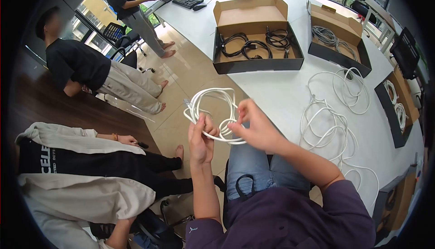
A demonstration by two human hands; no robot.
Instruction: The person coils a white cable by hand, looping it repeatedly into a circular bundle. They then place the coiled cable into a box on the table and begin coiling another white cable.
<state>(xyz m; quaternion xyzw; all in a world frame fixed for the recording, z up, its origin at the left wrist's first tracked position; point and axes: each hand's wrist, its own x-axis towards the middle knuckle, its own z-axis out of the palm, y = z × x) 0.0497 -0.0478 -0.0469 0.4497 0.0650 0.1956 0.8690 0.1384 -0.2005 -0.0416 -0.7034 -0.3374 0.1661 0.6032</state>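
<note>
A coiled white cable hangs in front of me, above my lap. My left hand is closed around the coil's lower left side. My right hand pinches the strands at the coil's lower right, fingers wrapped on the cable. Both hands sit just off the left edge of the white table. A long loose white cable lies tangled on the table to the right of my right hand.
An open cardboard box holds black cables; a second box holds grey cable, a third white coils. A person sits at my left, another sits further back, a third stands by a keyboard.
</note>
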